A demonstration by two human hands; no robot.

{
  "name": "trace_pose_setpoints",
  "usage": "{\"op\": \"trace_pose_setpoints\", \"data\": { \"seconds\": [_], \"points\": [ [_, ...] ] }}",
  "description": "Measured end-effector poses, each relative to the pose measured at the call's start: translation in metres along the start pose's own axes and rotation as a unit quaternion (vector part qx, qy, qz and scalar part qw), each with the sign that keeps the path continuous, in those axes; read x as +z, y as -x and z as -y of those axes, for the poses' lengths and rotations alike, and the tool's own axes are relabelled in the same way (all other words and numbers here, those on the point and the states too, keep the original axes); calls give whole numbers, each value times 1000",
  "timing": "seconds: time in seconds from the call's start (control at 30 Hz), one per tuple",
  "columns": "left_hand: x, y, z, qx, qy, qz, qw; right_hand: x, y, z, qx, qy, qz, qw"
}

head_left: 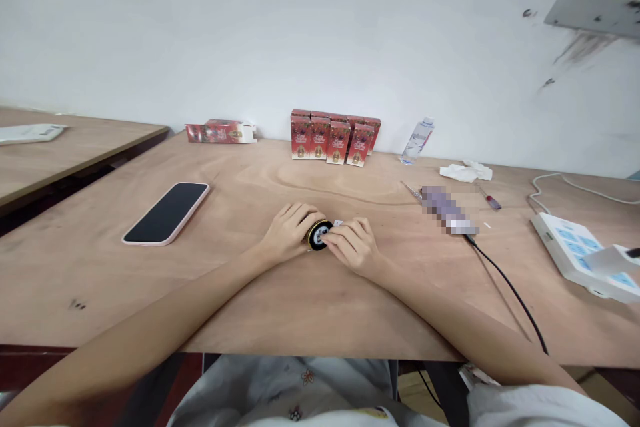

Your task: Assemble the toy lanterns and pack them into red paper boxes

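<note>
Over the middle of the wooden table, my left hand [289, 232] is wrapped round a small round object with a black and gold rim [319, 235]. Its pale, flat end, with small dark and metallic details, faces right toward my other hand. The fingertips of my right hand [356, 244] are pinched together against this end. Whatever they grip, if anything, is too small to name. A little white tag or slip [338, 222] shows just behind the object, between both hands. The far side of the round object is hidden by my left fingers.
Red printed boxes [338, 142] stand against the wall, with another box [221, 131] lying to their left. A phone [167, 213] lies left. To the right are a clear bottle [417, 141], tissue [465, 172], a screwdriver [493, 202], a blurred-out cabled device [447, 209] and a power strip [575, 250].
</note>
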State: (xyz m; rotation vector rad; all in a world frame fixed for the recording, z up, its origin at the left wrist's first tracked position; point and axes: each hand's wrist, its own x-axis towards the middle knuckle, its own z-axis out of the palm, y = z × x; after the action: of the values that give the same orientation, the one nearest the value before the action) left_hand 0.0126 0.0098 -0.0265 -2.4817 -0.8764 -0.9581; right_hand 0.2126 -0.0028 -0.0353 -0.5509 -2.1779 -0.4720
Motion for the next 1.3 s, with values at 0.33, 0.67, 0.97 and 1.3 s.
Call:
{"op": "trace_pose_setpoints", "data": {
  "seconds": [0.33, 0.67, 0.97, 1.3],
  "points": [
    [-2, 0, 3, -4, -37, -2, 999, 3, 0, 2, -24, -12, 14, 1000],
    [-8, 0, 6, -101, -21, -87, 991, 2, -4, 4, 6, 72, 17, 997],
    [-2, 3, 19, -165, -25, -95, 981, 7, -3, -2, 211, 24, 120, 970],
    [0, 5, 18, -159, -5, -55, 986, 20, 7, -12, 263, 45, 140, 954]
  ]
}}
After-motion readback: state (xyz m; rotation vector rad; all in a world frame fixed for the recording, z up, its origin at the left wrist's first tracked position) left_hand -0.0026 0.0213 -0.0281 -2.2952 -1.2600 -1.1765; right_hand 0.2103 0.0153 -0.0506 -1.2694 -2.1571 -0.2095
